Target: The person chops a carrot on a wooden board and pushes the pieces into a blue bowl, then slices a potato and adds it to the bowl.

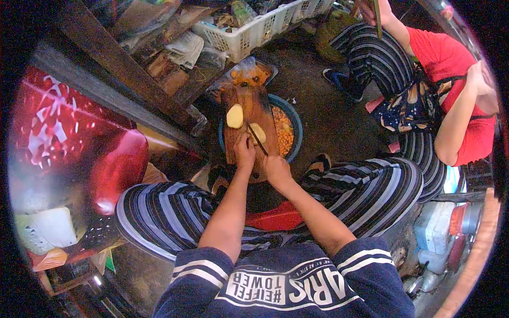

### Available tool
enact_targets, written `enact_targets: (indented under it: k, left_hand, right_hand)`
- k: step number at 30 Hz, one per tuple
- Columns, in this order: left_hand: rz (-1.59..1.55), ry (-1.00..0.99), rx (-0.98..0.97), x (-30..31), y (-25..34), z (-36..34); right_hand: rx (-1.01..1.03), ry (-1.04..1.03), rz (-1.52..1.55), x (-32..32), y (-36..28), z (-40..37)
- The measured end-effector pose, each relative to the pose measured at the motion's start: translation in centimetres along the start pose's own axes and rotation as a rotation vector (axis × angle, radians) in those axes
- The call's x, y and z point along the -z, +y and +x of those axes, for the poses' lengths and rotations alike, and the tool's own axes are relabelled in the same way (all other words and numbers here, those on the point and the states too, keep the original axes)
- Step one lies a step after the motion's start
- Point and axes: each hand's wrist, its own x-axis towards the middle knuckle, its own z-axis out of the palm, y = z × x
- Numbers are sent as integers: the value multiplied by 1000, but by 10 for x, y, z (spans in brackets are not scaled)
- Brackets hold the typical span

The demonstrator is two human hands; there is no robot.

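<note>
A wooden cutting board (260,100) lies across a blue basin (300,132). My right hand (277,172) is closed around the handle of a knife (257,140), whose blade crosses a pale yellow potato piece (259,132) on the board. At the near left side of that piece, my left hand (244,151) has its fingers pressed together against it; the fingertips are partly hidden. Farther up the board, to the left, rests a larger peeled potato piece (235,116) with a flat pale face. Small orange diced pieces (283,127) show inside the basin, right of the board.
Beyond the board is a tray (273,71) of orange pieces with a plastic bag. A white plastic basket (238,45) full of items stands behind it. Another person in a red shirt (440,53) sits at the right. Wooden beams (116,58) run along the left.
</note>
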Motion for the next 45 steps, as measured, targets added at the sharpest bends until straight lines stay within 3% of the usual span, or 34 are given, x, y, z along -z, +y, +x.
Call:
enact_targets:
  k: [10,12,15,19,21,31,34,37,39,43,45]
  left_hand:
    - [36,41,-64,-3,-4,-4]
    - [-12,46,-48,-4,-6,-3]
    - [-85,47,-40,-2,-2,-2]
    - [-82,48,-63,-3,-1,0]
    - [-84,21,-46,0,-2,1]
    - [13,38,-19,-2,5,0]
    - [-44,-50,77,5,11,2]
    - [-70,23,-76,2,13,6]
    - [-17,-12,-224,1,9,9]
    - [-1,-161,-135,4,8,19]
    - [87,-329,-88,10,13,24]
  right_hand:
    - [19,-89,-35,-5,0,3]
    - [98,-163,-100,-12,3,0]
    - [-59,-33,-92,-42,5,0]
    - [62,19,-153,-30,8,-5]
    - [126,-76,-141,-22,8,-5]
    - [19,-68,-36,-7,13,-11]
    - [116,-119,-80,-16,15,-5]
    - [49,-66,-88,-13,10,-4]
    - [79,-49,-104,-9,10,-6]
    - [71,-64,-88,-3,7,-5]
    - [40,-34,-87,3,4,-7]
